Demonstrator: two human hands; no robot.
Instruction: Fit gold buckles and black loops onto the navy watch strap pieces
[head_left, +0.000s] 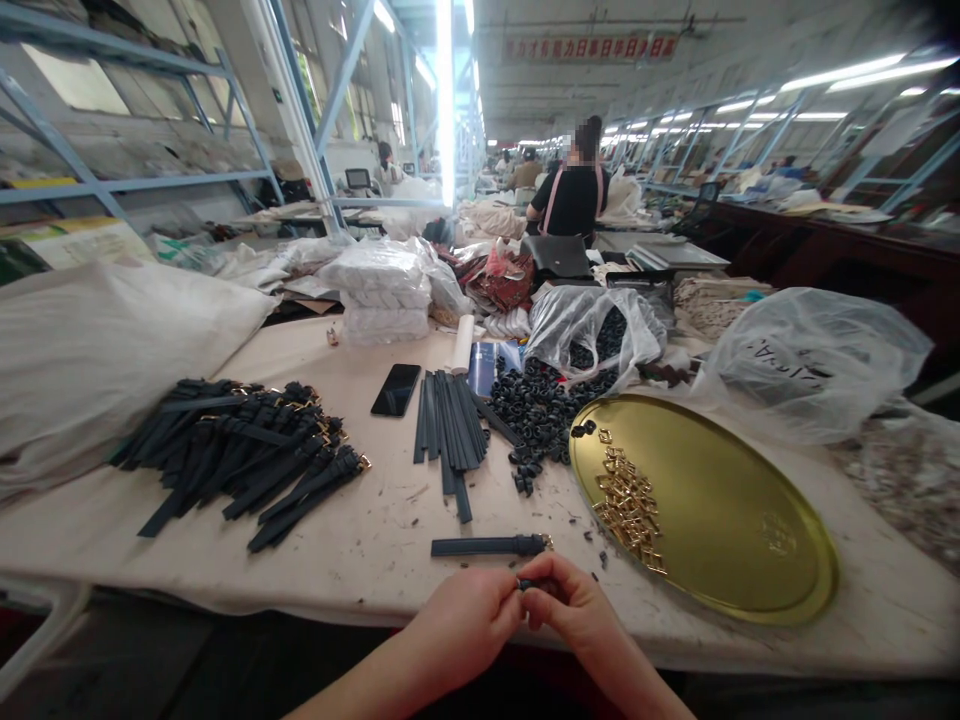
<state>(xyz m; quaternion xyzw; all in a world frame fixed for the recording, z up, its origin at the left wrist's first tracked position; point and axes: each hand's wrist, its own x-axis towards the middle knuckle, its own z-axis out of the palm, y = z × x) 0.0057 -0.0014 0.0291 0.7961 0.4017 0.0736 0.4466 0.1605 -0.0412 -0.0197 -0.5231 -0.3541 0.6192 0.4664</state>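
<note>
My left hand (472, 610) and my right hand (566, 600) meet at the table's front edge, fingers pinched together. Between their fingertips is a small dark piece (526, 584), mostly covered, so its exact kind does not show. Just beyond them lies a dark strap with a gold buckle (487, 546). Farther back, plain dark strap pieces (450, 425) are bunched beside a heap of small black strap loops (536, 405). On the right, an oval gold tray (727, 510) bears a cluster of gold buckles (628, 500) along its left side.
Many buckled straps (247, 440) are piled at left. A black phone (395, 390) lies near the middle. Clear plastic bags (817, 360) and wrapped bundles (386, 290) line the back. A person in black (574, 200) is farther off, among blue shelf frames.
</note>
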